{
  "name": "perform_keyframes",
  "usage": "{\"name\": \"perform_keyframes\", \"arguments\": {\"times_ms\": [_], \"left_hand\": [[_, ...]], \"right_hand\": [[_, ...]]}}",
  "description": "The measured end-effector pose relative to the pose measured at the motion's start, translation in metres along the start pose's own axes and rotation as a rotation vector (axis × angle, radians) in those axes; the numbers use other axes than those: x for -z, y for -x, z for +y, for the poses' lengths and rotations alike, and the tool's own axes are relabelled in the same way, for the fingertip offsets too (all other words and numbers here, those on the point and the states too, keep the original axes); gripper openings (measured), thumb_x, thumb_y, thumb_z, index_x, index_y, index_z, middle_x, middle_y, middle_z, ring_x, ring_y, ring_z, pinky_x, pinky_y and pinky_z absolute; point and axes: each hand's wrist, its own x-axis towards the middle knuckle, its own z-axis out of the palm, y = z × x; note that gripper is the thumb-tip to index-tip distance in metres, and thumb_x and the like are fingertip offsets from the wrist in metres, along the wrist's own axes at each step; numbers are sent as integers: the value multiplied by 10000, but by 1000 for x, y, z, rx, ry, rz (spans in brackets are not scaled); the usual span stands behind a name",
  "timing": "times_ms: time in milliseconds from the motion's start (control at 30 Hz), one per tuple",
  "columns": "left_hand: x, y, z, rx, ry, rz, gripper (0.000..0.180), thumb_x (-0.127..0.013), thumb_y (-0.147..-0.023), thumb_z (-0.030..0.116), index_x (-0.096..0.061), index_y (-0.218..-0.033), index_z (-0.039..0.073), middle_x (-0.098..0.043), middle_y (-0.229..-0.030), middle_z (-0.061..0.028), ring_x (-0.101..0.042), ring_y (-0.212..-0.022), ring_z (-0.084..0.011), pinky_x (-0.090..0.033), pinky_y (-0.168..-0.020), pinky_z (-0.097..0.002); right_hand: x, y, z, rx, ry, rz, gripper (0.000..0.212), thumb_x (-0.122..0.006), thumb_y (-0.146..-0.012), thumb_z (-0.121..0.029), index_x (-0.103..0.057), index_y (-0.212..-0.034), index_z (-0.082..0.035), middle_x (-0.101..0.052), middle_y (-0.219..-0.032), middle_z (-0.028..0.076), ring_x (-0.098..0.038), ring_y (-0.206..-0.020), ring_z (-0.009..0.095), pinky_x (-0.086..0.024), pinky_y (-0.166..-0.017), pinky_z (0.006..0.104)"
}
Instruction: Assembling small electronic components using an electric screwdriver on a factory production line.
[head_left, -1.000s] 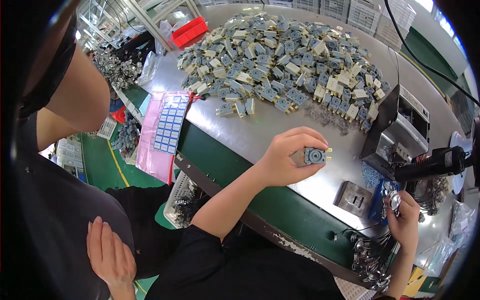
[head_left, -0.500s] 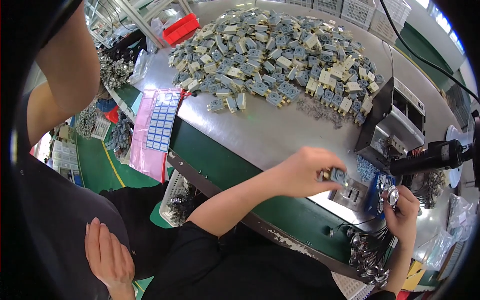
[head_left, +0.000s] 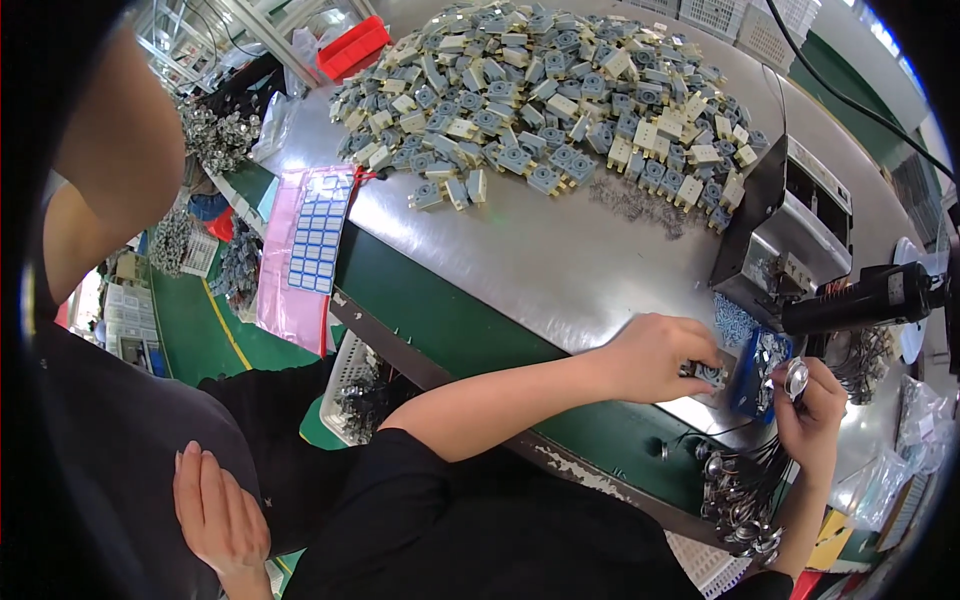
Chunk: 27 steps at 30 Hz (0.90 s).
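- The left grip [head_left: 665, 358] is closing its fingertips on a grey block [head_left: 708, 374]; the block is sitting at the right end of that grip, low over the bench [head_left: 480, 260], and the fingers are partly covering it, so whether it is touching anything below cannot be told.
- The right grip [head_left: 812, 418] is clamping a round metal piece [head_left: 796, 378] between thumb and fingers, just right of the left grip.
- A blue tray [head_left: 741, 398] is standing between the two grips, with small metal parts [head_left: 770, 352] lying in it.
- A bundle of dark wires with shiny metal ends [head_left: 735, 500] is hanging below and left of the right grip.
- Small blue pieces [head_left: 733, 318] are lying just beyond the left grip, to its right.
- A metal-and-black machine [head_left: 745, 245] is standing beyond both grips, and a black cylinder [head_left: 850, 310] is jutting in above the right grip.
- A large heap of grey and cream blocks [head_left: 540, 110] is spreading well beyond the left grip, with thin metal pins [head_left: 640, 205] lying nearer to it.
- A pink bag [head_left: 278, 290] is lying well left of the left grip.
- A co-worker's hand [head_left: 220, 510] is resting on a dark top, far left of both grips.
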Motion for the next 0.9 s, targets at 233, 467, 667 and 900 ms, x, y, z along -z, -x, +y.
{"name": "perform_keyframes", "arguments": {"times_ms": [233,467,667,900], "left_hand": [[7,-1,-8,18,47,-47,188,-853,-845,218,-817,-992,107,-771,-1054,-38,-755,-859,-253,-604,-753,-359],[4,4,-6,-166,-157,-22,152,-833,-865,242,-815,-998,170,-759,-1029,27,-740,-806,-210,-586,-707,-371],[4,6,-5,-217,-263,-11,210,-834,-868,271,-803,-1050,173,-756,-1065,24,-732,-781,-208,-582,-674,-364],[80,-21,-27,183,-377,428,281,-834,-865,189,-753,-1107,72,-740,-1068,-96,-726,-828,-240,-581,-717,-377]], "right_hand": [[-3,-9,-2,81,-1,13,180,-676,-814,104,-730,-962,18,-710,-914,132,-690,-764,248,-521,-682,316],[-1,-6,-6,57,22,31,147,-704,-789,84,-733,-915,16,-695,-873,130,-684,-743,259,-515,-667,324],[1,-5,-3,62,35,9,178,-680,-725,71,-725,-894,37,-705,-910,145,-678,-722,258,-510,-629,320],[9,-5,-10,77,-161,-11,158,-661,-671,59,-731,-807,21,-687,-820,128,-664,-700,244,-501,-620,315]]}}
